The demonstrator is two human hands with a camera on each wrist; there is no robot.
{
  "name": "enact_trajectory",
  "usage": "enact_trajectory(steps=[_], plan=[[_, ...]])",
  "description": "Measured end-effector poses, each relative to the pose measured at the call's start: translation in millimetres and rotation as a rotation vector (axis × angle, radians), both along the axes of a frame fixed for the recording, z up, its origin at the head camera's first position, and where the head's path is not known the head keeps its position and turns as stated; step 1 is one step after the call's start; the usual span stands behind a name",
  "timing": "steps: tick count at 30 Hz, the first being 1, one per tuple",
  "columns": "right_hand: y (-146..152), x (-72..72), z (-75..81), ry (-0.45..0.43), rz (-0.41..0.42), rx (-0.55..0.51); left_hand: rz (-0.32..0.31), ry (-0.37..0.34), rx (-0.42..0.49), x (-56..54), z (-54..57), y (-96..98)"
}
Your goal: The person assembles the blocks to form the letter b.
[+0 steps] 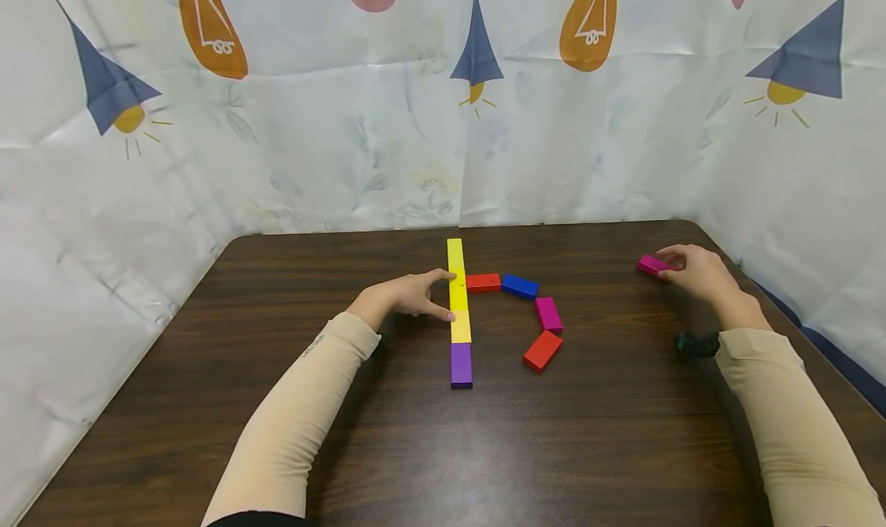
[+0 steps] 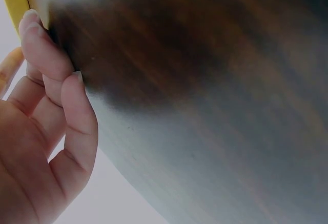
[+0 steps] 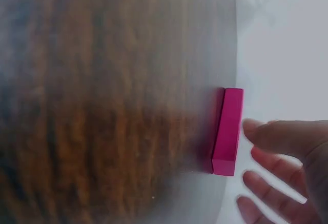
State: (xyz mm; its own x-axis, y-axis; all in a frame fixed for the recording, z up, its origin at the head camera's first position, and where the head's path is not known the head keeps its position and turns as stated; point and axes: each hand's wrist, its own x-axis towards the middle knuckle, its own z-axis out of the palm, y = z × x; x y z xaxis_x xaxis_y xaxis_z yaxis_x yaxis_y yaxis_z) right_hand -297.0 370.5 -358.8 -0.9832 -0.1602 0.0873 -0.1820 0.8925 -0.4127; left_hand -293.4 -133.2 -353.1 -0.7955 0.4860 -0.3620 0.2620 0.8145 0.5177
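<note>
My left hand [image 1: 410, 292] rests its outstretched index finger and thumb against the left side of a straight column of blocks. Three yellow blocks [image 1: 458, 295] make up its far part, and a purple block [image 1: 461, 365] lies at the near end. In the left wrist view, a yellow block [image 2: 14, 3] shows in the corner past the fingertips. Far to the right, my right hand [image 1: 702, 271] has its thumb and fingers spread at the right end of a magenta block [image 1: 652, 265]. That block [image 3: 228, 131] lies on the table, a narrow gap from the thumb in the right wrist view.
Right of the column, a red block [image 1: 483, 283], a blue block [image 1: 519, 286], another magenta block [image 1: 549, 314] and another red block [image 1: 543, 351] form a curve. The dark wooden table [image 1: 588, 450] has a patterned white curtain [image 1: 415, 165] behind it and at both sides.
</note>
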Motion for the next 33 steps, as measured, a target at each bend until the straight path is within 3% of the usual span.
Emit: enact_trajectory(steps=[8,25,33], plan=[[7.3,-4.3,-2.1,-0.108,-0.046,0.034,-0.001,0.0,-0.001,-0.7,-0.6,0.5],[6.3,-2.8,-0.9,-0.129,-0.033,0.036,0.001,-0.005,0.004,0.9,0.8,1.6],[6.8,-0.1,1.6,-0.126,0.011,0.024,0.004,-0.016,0.009,0.5,0.4,0.5]])
